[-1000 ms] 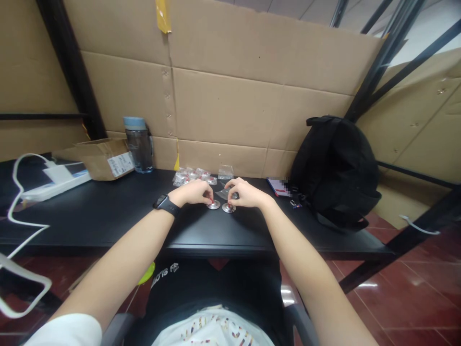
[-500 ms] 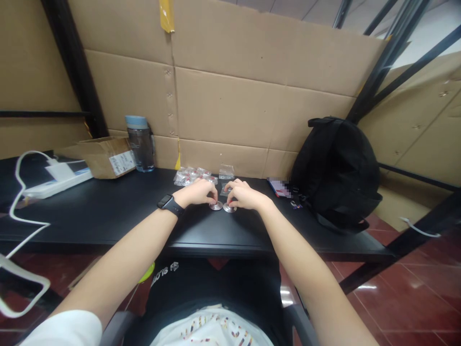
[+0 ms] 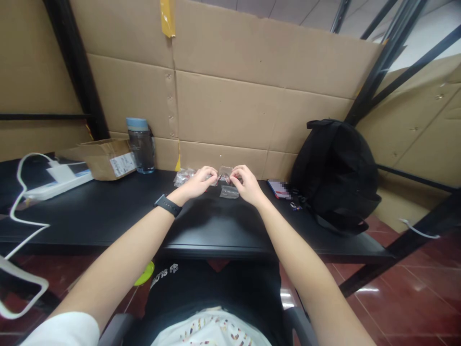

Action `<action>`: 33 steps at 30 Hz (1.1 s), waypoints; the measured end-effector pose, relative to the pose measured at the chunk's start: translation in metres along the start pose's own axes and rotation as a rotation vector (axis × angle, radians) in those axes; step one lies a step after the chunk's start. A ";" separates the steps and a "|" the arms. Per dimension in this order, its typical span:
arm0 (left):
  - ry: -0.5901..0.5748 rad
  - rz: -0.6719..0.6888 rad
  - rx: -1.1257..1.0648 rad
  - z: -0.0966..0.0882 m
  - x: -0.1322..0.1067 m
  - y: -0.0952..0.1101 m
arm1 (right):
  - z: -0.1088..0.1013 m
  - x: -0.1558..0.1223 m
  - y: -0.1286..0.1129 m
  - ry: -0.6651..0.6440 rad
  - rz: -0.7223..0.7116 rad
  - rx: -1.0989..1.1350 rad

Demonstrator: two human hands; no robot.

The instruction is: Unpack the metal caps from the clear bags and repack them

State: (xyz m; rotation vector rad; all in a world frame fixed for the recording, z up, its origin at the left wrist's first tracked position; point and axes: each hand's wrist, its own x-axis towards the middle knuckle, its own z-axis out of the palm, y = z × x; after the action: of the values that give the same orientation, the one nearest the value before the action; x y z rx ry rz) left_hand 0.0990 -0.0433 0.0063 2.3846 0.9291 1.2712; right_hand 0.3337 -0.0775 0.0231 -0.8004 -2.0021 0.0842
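— Clear plastic, mostly. How many bags do you count?
— One loose clear bag [image 3: 229, 192] lies flat on the surface [image 3: 108, 211], just below the fingertips. A heap of bags [image 3: 182, 177] sits left of it near the far edge, too bunched to count.
— And the hands?
— Two, brought together. The left hand [image 3: 197, 181] and right hand [image 3: 245, 182] both pinch one small red piece [image 3: 223, 178] between their fingertips, held just above the surface close to the far cardboard wall.
— How does it look?
— Tiny, red with a dark sliver. Its shape is too small to tell.
— Anything else?
— One watch [image 3: 167, 205] on the left wrist, one bottle [image 3: 140, 145] and one cardboard box [image 3: 104, 156] far left, one black backpack [image 3: 334, 168] on the right.
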 end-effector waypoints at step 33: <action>-0.508 -0.032 0.410 0.029 -0.017 0.008 | -0.018 -0.009 0.018 -0.419 0.395 0.374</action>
State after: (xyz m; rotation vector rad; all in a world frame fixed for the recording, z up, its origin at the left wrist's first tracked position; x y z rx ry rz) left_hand 0.1197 -0.0589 -0.0169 2.7800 1.1275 0.4375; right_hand 0.3598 -0.0731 0.0197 -0.9743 -2.0858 0.8909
